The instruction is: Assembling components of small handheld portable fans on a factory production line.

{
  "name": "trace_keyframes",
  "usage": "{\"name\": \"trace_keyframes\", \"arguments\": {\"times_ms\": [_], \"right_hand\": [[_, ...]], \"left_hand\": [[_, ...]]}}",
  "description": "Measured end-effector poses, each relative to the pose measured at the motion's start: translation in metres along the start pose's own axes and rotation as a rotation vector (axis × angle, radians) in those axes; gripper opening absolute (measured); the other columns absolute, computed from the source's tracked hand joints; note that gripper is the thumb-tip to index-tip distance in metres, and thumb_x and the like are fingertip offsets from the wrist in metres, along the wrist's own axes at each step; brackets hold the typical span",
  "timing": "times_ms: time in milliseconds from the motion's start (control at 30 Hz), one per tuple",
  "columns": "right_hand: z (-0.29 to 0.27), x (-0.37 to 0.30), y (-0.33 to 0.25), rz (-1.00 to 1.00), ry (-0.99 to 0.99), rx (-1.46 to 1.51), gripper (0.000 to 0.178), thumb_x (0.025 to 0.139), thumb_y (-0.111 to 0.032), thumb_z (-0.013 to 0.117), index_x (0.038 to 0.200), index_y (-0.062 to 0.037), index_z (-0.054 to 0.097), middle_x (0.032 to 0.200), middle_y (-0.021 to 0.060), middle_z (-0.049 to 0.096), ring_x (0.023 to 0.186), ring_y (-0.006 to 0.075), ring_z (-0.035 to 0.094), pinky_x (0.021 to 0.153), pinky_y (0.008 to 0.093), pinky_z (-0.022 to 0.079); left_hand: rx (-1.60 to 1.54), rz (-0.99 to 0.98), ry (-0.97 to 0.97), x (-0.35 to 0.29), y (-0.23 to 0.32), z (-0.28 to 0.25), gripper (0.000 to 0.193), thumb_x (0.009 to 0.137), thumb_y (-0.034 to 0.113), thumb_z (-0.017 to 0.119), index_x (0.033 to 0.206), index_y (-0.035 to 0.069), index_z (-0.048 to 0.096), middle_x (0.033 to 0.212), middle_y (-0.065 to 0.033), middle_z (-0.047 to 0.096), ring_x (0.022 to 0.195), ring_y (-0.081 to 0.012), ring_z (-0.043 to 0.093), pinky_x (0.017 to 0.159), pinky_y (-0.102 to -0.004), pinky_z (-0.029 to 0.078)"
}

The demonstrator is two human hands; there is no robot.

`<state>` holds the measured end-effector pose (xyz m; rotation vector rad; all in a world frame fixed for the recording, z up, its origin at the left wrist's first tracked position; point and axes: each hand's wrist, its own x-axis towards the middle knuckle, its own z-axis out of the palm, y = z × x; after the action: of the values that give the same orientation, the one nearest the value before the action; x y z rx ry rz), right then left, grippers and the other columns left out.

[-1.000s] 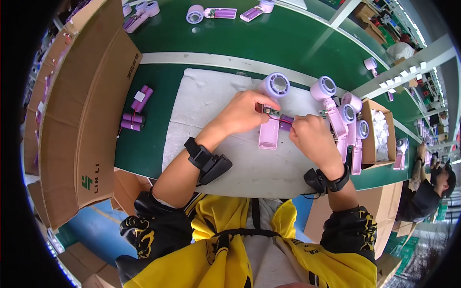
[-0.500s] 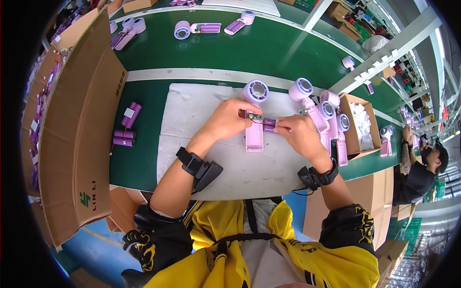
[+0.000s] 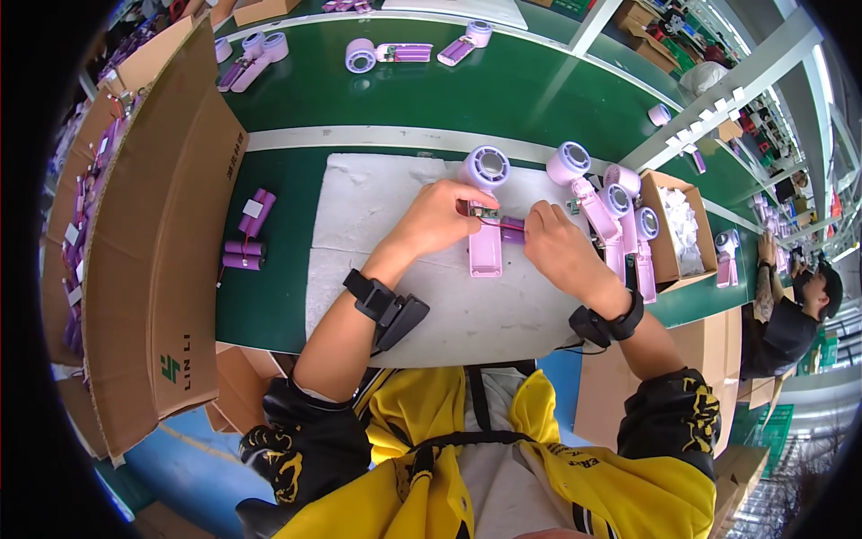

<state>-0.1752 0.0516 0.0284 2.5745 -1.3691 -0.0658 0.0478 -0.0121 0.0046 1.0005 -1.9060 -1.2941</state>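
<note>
At the centre of the frame, my left hand (image 3: pixel 440 218) pins a pale purple handheld fan (image 3: pixel 485 235) flat on the grey mat (image 3: pixel 377 216), its fingers curled over the open body just below the round head so the piece cannot slide. My right hand (image 3: pixel 558 251) comes in from the right, fingers pinched narrow on a small purple battery cell (image 3: pixel 513 228) held level against the fan's open handle, red wire showing at the joint. Just right of my hands, more purple fans (image 3: pixel 620 220) lie bunched beside an open cardboard box (image 3: pixel 680 235) of white pieces, within easy reach. At centre left, spare battery cells (image 3: pixel 248 235) rest on the green counter (image 3: pixel 503 90). A large flattened carton (image 3: pixel 148 242) stands along the left edge, walling off the station.
</note>
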Motion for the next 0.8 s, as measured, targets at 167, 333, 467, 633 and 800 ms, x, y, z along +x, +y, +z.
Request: {"name": "trace_keyframes", "arguments": {"times_ms": [167,333,467,633,800], "right_hand": [[-0.005,-0.022,0.036,0.041,0.138,0.473,0.016,0.084,-0.003,0.057,0.098,0.0036,0.055,0.104,0.0197,0.055,0.088,0.0361,0.059,0.074,0.0404,0.049],[-0.052,-0.087,0.138,0.640,0.322,0.349,0.018,0.090,-0.009,0.055,0.103,0.0025,0.058,0.093,0.0185,0.062,0.085,0.0317,0.064,0.073,0.0389,0.050],[-0.048,-0.115,0.172,0.840,0.230,0.137,0.021,0.089,-0.010,0.060,0.107,0.0003,0.061,0.095,0.0160,0.067,0.089,0.0263,0.065,0.074,0.0377,0.051],[-0.048,-0.017,0.027,0.289,0.113,0.789,0.035,0.080,-0.010,0.074,0.112,-0.0029,0.063,0.102,0.0089,0.066,0.089,0.0203,0.064,0.082,0.0323,0.050],[-0.005,0.016,0.025,0.058,0.048,0.886,0.036,0.077,-0.009,0.078,0.110,-0.0015,0.064,0.103,0.0085,0.066,0.087,0.0180,0.064,0.079,0.0296,0.051]], "left_hand": [[0.013,-0.021,0.020,0.002,0.001,0.007,0.038,0.071,-0.003,0.066,0.106,0.009,0.074,0.090,-0.0043,0.070,0.070,-0.0112,0.058,0.068,-0.0264,0.050],[0.000,-0.026,0.023,-0.002,0.005,0.007,0.036,0.072,-0.002,0.067,0.106,0.009,0.074,0.092,-0.0046,0.071,0.071,-0.0114,0.059,0.069,-0.0262,0.051],[0.017,-0.003,0.031,0.003,0.005,0.009,0.036,0.072,-0.001,0.069,0.106,0.010,0.075,0.094,-0.0051,0.071,0.073,-0.0120,0.060,0.071,-0.0265,0.051],[0.029,-0.055,0.012,-0.003,0.007,0.001,0.037,0.072,-0.001,0.070,0.107,0.010,0.074,0.097,-0.0066,0.072,0.077,-0.0143,0.063,0.074,-0.0274,0.052],[-0.037,-0.050,0.040,-0.002,0.007,-0.001,0.036,0.069,0.001,0.071,0.104,0.010,0.075,0.098,-0.0120,0.072,0.085,-0.0234,0.067,0.080,-0.0325,0.054]]}}
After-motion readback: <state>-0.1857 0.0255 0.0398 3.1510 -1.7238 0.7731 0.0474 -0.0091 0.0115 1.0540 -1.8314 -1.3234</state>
